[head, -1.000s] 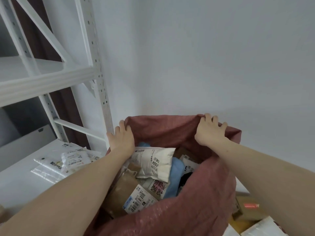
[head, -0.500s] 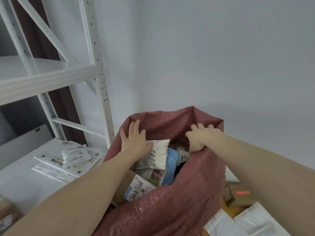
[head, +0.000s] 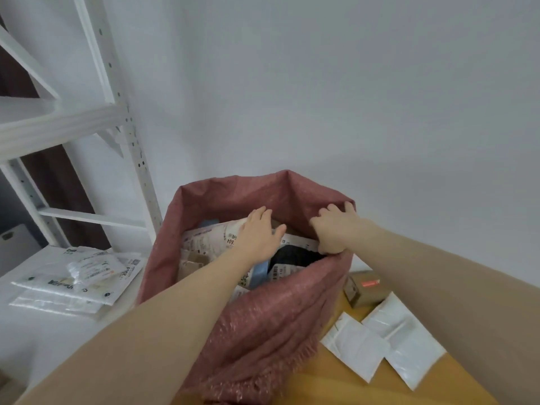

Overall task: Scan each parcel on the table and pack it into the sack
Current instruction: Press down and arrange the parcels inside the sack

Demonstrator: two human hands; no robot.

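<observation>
Pink woven sack point(head: 263, 317) stands between my arms, full of parcels. My right hand point(head: 336, 229) pinches its right rim tight between bent fingers. My left hand point(head: 260, 238) lies flat, fingers spread, on the white parcel point(head: 210, 238) inside, holding nothing. I think I should press the pile down gently and keep the mouth pulled wide. More flat white parcels point(head: 380, 340) wait on the table point(head: 336, 384) to my right, well apart from my fingers.

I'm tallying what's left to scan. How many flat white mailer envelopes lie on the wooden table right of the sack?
2: one flat white mailer envelope nearer the pink woven sack, another overlapping its right side. The right forearm may hide more.
</observation>
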